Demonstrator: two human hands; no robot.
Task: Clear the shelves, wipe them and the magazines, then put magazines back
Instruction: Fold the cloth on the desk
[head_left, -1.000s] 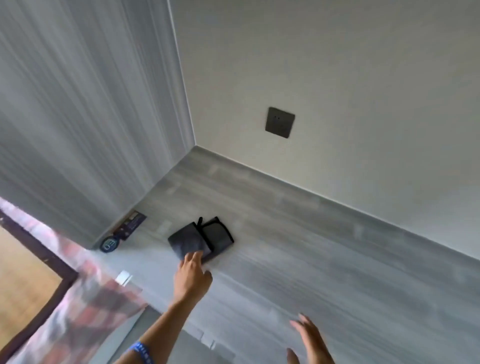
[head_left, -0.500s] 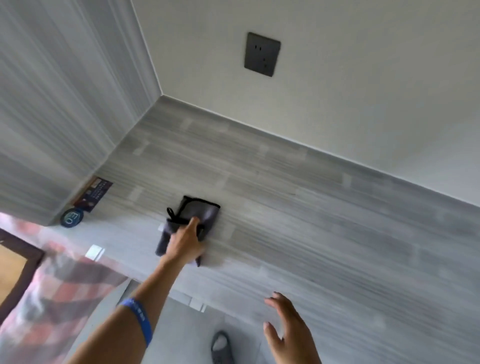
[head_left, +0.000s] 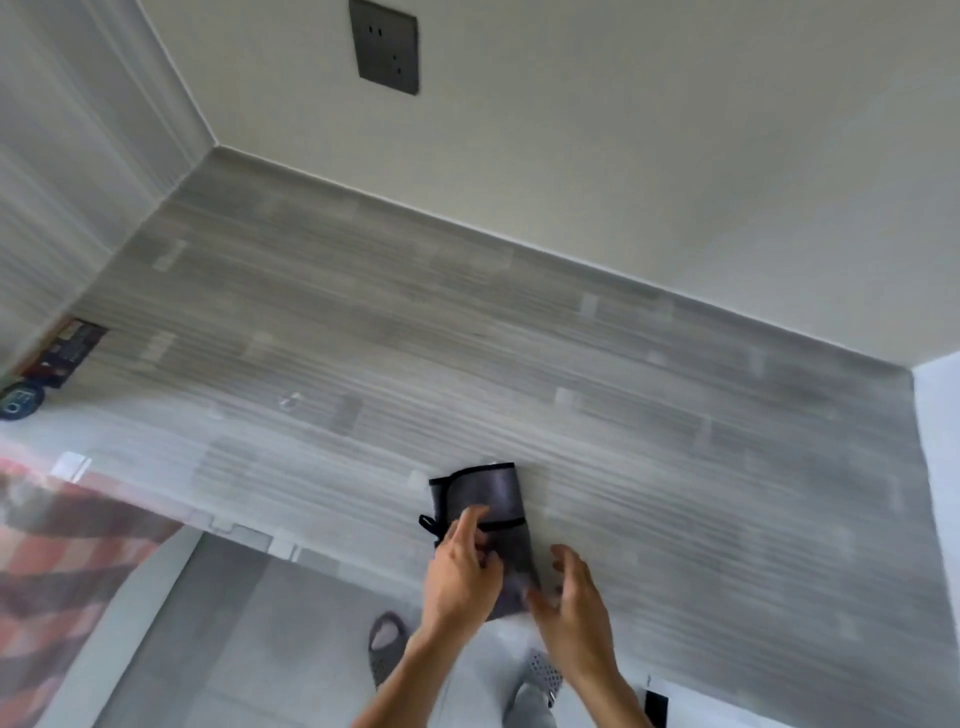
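Cloth (head_left: 480, 519) is lying at the shelf (head_left: 519, 364) front edge, long axis running away from the person; left hand (head_left: 460, 577) is pinching its near end, nearer; right hand (head_left: 569, 603) is hovering open just beside it, not gripping

A dark wall socket (head_left: 385, 45) sits on the pale wall (head_left: 649, 145). Grey slippers (head_left: 385, 644) stand on the tiled floor (head_left: 234, 639). A red checked cloth (head_left: 62, 566) lies at the left edge, with a round blue sticker (head_left: 21, 402) above it.
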